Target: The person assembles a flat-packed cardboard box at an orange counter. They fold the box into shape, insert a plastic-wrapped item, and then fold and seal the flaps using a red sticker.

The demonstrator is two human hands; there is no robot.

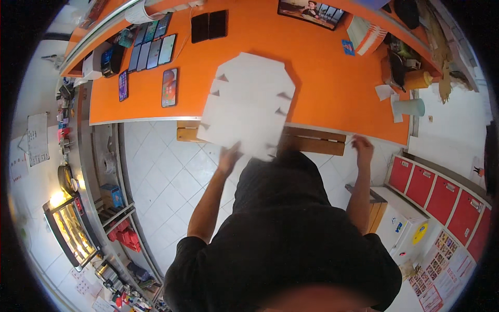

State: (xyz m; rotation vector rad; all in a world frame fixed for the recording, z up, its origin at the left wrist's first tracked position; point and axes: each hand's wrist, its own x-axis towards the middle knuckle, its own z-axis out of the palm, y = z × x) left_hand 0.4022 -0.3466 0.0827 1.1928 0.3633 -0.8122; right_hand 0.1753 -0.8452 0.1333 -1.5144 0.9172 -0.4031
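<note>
Along the left of the orange counter (340,91) we see a cluster of phones (154,54), with a brightly lit phone (169,88) apart from them. Toward the back we find a screen (314,14) showing a picture. At right we notice a pale cup (410,107) near a yellow container (417,79), and red doors (437,197) in a row.

Left hand (228,157): at near edge of the white card (247,99), gripping it; fingers partly hidden.
Left forearm (208,205): bare, reaching forward and slightly inward to the card's near edge.
Right hand (363,147): well right of the card, raised clear of it, fingers loosely curled.
Right forearm (358,195): bare, elbow bent, pointing forward, right of the card.
Torso (280,244): black short-sleeved shirt, on the card's near side.
</note>
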